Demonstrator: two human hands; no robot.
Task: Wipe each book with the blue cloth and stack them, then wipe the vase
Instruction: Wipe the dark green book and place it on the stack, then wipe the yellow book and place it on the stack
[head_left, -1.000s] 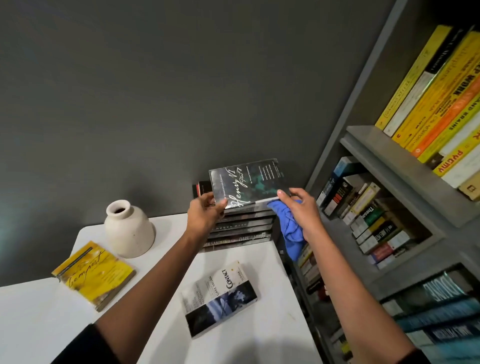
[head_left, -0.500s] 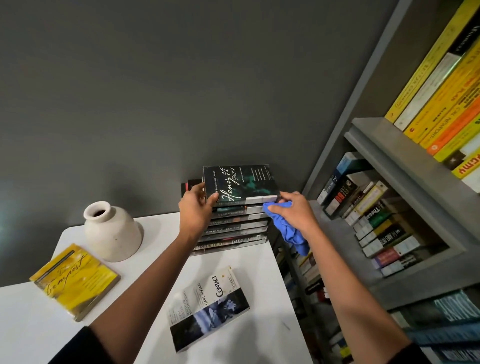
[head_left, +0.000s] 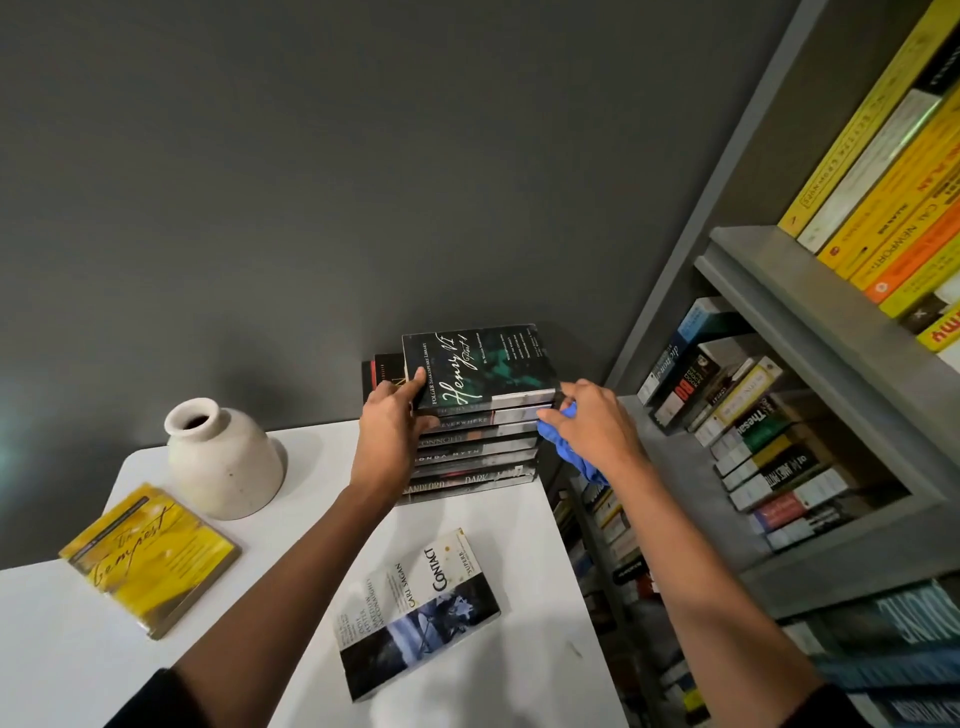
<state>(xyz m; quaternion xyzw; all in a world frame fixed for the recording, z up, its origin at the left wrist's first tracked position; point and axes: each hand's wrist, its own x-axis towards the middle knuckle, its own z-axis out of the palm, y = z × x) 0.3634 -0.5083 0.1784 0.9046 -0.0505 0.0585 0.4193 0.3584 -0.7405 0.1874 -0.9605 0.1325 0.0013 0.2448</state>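
A dark Henry VI book (head_left: 483, 371) lies on top of a stack of books (head_left: 475, 457) at the far right corner of the white table (head_left: 62, 649). My left hand (head_left: 392, 426) grips the book's left edge, thumb on the cover. My right hand (head_left: 592, 423) holds the bunched blue cloth (head_left: 563, 444) against the right side of the stack. A yellow Tempest book (head_left: 150, 553) lies at the table's left. A Contact book (head_left: 415, 610) lies flat in the middle. The cream vase (head_left: 223, 457) stands upright behind the yellow book.
A grey bookshelf (head_left: 810, 291) packed with books fills the right side, close to the table's right edge. A dark grey wall (head_left: 363, 182) stands directly behind the stack and vase.
The Henry VI book has come down from a raised, tilted position and now sits flat on the stack. Both hands lowered with it, the cloth staying at the right edge.
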